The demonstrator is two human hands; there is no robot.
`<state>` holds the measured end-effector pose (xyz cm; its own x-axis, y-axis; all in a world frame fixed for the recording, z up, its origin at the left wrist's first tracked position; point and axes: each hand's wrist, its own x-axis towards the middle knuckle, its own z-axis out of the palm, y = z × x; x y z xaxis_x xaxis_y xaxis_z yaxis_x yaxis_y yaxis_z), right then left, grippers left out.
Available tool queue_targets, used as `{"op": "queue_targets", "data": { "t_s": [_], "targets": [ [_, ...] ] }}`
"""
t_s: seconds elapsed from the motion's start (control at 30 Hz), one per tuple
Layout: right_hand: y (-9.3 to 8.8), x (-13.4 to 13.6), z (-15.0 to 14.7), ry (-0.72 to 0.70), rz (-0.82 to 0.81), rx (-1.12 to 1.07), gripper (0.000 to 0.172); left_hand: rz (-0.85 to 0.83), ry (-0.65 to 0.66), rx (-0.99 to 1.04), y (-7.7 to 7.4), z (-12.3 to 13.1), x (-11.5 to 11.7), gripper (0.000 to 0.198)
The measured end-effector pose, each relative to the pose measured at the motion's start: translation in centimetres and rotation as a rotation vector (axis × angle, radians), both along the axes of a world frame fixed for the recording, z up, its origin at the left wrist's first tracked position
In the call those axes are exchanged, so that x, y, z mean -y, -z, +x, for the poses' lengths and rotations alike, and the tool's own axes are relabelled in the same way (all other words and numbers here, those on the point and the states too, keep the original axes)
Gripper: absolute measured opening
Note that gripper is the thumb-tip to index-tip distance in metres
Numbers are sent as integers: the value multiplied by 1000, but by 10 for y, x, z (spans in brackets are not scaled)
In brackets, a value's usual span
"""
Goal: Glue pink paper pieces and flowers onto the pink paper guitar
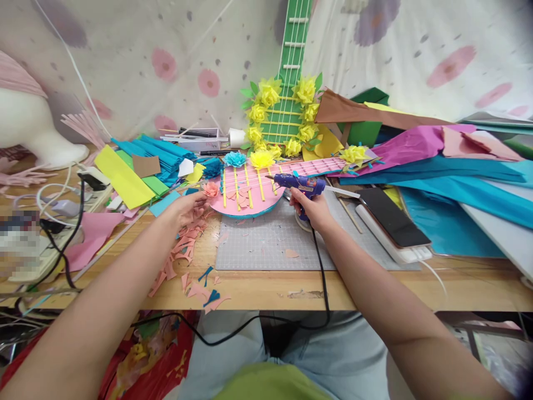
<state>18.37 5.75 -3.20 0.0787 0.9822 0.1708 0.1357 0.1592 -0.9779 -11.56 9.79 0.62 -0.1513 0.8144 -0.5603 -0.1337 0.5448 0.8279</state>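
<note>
Pink guitar [272, 189] lies mid-bench [254, 291], nearer the back edge than the front, its body over the back of the grey mat [258, 244]. Left hand [195, 206] is narrow; we see its fingertips holding the pink flower [211, 190] at the guitar's left end. Right hand [308, 206] is wrapped round the glue gun [306, 185], nozzle pointing left above the guitar body. Blue flower [235, 159] sits at the body's back rim. Black cord [323, 278] drops over the bench's front edge. Pink scraps [187, 239] are strewn from the left hand toward that edge. Right of the mat we note the phone [393, 215], on a white box [381, 236]. Blue paper [449, 230] fills the bench's right side; yellow paper [124, 178] and power strip [95, 186], left. Green guitar [292, 66] stands upright at the back, ringed with yellow flowers [306, 89].
</note>
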Motion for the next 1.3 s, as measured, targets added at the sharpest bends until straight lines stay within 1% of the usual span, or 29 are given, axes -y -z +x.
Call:
{"op": "queue_targets", "data": {
  "t_s": [0.17,0.3,0.4,0.47,0.5,0.6,0.67,0.77,0.87,1.0,1.3],
  "targets": [
    [3,-1,1,0,0,-13,49,29,-34,21,-4,1,4,8],
    [3,-1,0,-6,1,-21,49,25,-41,68,-8,-1,10,12],
    [2,-1,0,-2,0,-32,48,47,-47,59,-6,-1,16,10],
    [2,-1,-1,-2,-2,-27,47,112,-56,-33,-2,0,19,7],
    [1,-1,-1,-2,-3,-20,47,160,-58,-113,2,1,21,10],
    [1,0,0,-6,-6,-3,47,290,-32,-383,13,2,22,25],
    [0,0,-1,-3,-7,-9,47,336,-4,-484,20,3,21,33],
    [-1,1,-1,-5,1,-27,48,375,-10,-546,25,4,16,34],
    [-2,1,-2,-9,7,-37,49,398,-29,-599,27,4,12,27],
    [-3,1,-2,-9,4,-29,50,457,-16,-636,28,5,9,20],
    [-1,0,-1,-2,9,-17,46,475,9,-676,31,3,7,23]
  ]
}}
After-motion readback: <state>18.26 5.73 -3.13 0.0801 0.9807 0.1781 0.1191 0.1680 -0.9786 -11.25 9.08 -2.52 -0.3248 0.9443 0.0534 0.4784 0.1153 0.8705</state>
